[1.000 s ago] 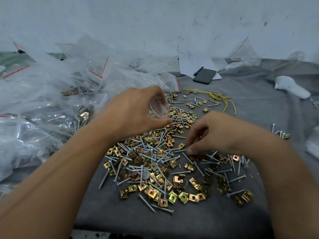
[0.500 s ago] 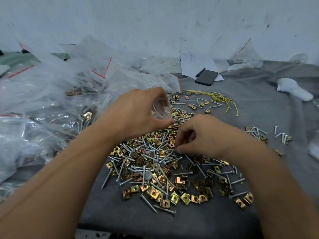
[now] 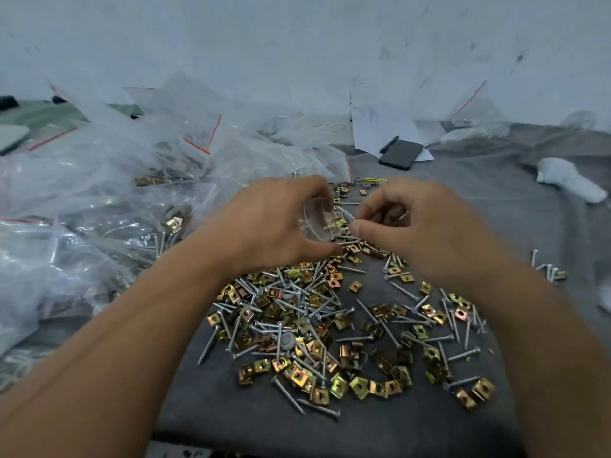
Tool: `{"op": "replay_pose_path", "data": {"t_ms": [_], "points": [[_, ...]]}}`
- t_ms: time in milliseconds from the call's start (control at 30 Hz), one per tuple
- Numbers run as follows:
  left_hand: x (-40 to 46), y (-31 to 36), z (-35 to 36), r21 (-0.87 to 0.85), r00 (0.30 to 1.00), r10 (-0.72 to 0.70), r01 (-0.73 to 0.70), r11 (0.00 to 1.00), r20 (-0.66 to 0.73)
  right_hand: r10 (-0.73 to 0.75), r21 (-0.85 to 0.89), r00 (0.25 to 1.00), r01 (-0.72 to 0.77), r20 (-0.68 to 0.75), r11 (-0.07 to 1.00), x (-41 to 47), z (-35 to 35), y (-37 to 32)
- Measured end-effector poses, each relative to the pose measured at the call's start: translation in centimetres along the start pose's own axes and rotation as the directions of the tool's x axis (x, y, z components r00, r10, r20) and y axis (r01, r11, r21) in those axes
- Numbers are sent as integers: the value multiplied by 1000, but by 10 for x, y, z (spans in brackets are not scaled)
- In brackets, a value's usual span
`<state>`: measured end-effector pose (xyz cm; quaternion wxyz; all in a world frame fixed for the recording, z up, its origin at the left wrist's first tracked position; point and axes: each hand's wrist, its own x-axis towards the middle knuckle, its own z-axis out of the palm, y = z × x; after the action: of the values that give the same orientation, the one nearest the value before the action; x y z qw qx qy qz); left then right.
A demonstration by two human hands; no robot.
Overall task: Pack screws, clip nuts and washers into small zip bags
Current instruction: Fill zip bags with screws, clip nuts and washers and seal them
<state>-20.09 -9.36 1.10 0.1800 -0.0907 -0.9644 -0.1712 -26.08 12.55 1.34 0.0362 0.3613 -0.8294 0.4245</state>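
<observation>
My left hand grips a small clear zip bag, its mouth turned to the right, with a brass clip nut showing inside. My right hand is raised beside the bag's mouth, fingers curled, pinching small parts that I cannot make out. Below both hands a loose pile of silver screws and brass clip nuts spreads over the grey cloth. A grey washer lies among them.
A heap of filled clear zip bags with red seal strips covers the left side. A black phone and white paper lie at the back, a white object at the far right. A few screws lie apart on the right.
My right hand has lifted off the pile and moved up to the bag's mouth. The left hand keeps holding the bag in about the same place.
</observation>
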Motion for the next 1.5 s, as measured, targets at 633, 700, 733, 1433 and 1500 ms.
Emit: {"op": "replay_pose_path", "data": {"t_ms": [633,700,733,1433,1500], "points": [[-4,-2,-6,-57,999,-34,35,998,27,-19,-27,994,22,104,999,-5,-3,-21],[-5,-1,-6,-65,998,-35,37,997,44,6,-90,956,21,292,996,-19,-12,-29],[-6,0,-5,-69,998,-33,37,997,57,29,-99,929,9,369,995,-26,-12,-31],[-18,12,-3,-120,997,17,-8,993,71,177,-429,977,-112,116,896,-134,38,-39],[-17,11,-5,-124,997,21,-12,992,74,157,-422,981,-97,111,902,-133,39,-34]]}}
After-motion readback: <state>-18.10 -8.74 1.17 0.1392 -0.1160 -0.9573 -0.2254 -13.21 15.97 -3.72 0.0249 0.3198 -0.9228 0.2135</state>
